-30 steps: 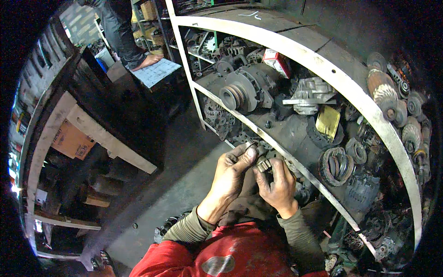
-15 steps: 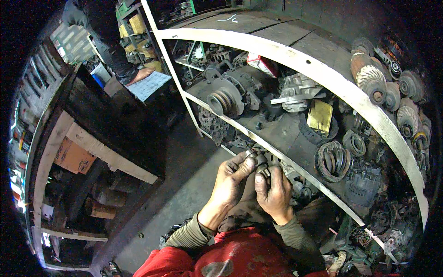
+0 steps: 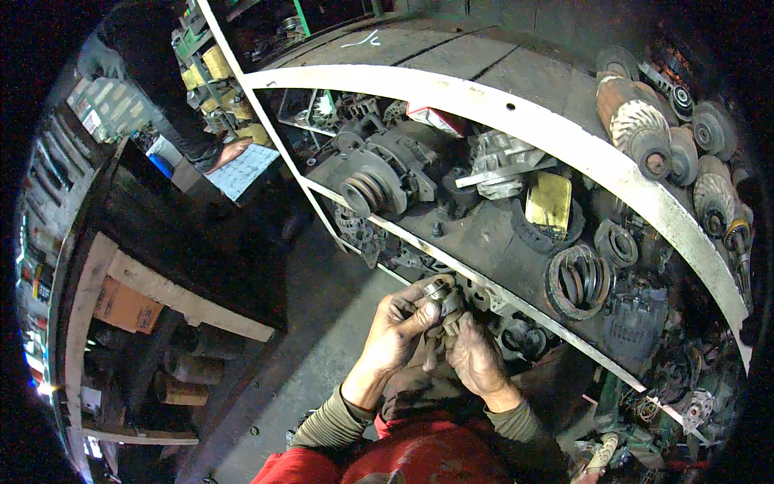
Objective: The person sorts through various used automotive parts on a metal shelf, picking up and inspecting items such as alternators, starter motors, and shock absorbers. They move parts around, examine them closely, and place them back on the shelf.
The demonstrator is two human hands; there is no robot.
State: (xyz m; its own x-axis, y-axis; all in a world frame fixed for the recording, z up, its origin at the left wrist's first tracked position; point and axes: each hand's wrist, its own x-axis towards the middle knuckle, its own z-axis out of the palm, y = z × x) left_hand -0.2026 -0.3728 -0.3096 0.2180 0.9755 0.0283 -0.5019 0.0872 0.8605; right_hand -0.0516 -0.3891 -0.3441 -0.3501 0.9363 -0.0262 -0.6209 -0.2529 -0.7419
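Note:
Between my two hands is a small dark metal part [image 3: 439, 289] with a shiny round ring at its top end; its exact kind does not show. My left hand [image 3: 391, 339] is closed on it from the left, the thumb pressed against its side. From the right, my right hand [image 3: 484, 367] has its fingers bent in at the part's lower end, slightly blurred. Both hands are in front of my body, just short of the shelf's near rail [image 3: 451, 260]. The fingers hide much of the part.
The shelf beyond holds an alternator with a grooved pulley [image 3: 367, 189], a yellow tray [image 3: 548, 202], wire coil rings [image 3: 576, 282] and a grey housing [image 3: 504, 165]. Rotors [image 3: 637, 129] lie on top at right. At left stands a rack with an orange box [image 3: 126, 306]. Another person's hand [image 3: 230, 155] rests on a pale sheet.
My right hand has turned and dropped slightly, its fingers now lower around the part. The left hand keeps its hold, the ring end now more visible. The view has shifted a little.

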